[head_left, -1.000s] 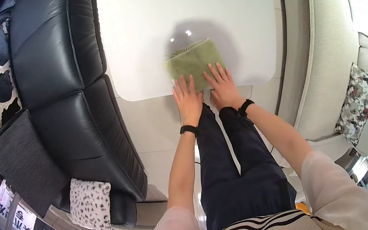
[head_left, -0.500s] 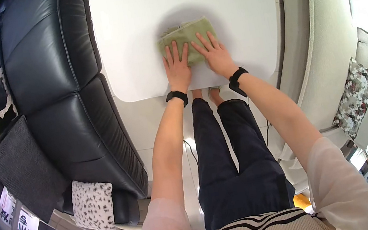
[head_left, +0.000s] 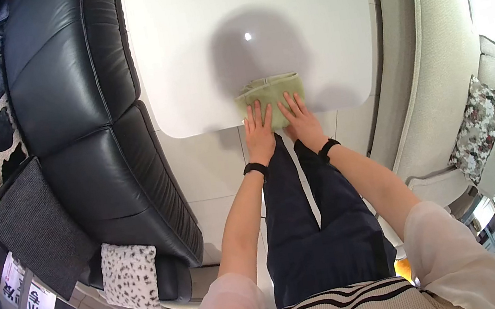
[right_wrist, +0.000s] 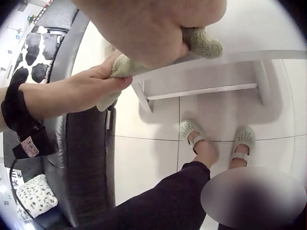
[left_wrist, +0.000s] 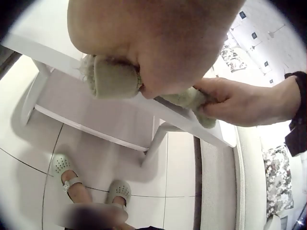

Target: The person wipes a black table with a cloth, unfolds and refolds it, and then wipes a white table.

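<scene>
A folded green cloth (head_left: 269, 87) lies at the near edge of a white table (head_left: 179, 43), its near end reaching over that edge. My left hand (head_left: 260, 133) holds its left part, fingers spread over the top. On the right part is my right hand (head_left: 305, 125), fingers stretched forward. Both wrist views show the thumbs tucked at the cloth's near side, with the green cloth (left_wrist: 115, 79) bulging out thickly beside the left hand. Part of the cloth is hidden under the palms.
A black leather sofa (head_left: 59, 74) runs along the left and a cream sofa (head_left: 444, 55) along the right. Under the table is a lower white shelf (left_wrist: 96, 110). Pale clogs (right_wrist: 244, 136) stand on the tiled floor by the table.
Both hands and the cloth first slid forward over the table, away from the body. Since then they have come back to the near edge.
</scene>
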`<state>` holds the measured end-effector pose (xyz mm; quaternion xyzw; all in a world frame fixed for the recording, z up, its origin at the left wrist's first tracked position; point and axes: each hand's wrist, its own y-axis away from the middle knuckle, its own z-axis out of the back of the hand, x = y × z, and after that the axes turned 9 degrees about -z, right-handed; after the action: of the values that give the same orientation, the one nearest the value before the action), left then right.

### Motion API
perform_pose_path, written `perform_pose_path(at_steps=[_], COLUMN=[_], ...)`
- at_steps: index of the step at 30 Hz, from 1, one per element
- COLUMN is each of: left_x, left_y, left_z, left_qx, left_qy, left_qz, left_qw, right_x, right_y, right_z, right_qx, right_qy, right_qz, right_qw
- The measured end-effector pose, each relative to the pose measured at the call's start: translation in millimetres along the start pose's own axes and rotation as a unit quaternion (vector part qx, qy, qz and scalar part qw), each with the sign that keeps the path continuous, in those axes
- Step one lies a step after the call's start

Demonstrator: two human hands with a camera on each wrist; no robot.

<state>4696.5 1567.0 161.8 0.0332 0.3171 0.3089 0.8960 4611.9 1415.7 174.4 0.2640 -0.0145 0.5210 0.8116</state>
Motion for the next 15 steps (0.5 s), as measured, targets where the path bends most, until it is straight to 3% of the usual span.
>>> perform_pose_path(at_steps=[10,15], left_x=[35,32], left_y=[-95,-92], left_z=[37,36], left_qx=[-0.049,-0.043], left_qy=[-0.011,-0.026], left_qz=[-0.016,-0.008], left_qw=[0.999,0.999], right_x=[-6,-2], right_y=[-106,-101], right_z=[45,44], right_qx=[-0.053,-0.068], right_qy=[0.021,0.007], right_qz=[0.043,0.035], right_qw=[0.997,0.997])
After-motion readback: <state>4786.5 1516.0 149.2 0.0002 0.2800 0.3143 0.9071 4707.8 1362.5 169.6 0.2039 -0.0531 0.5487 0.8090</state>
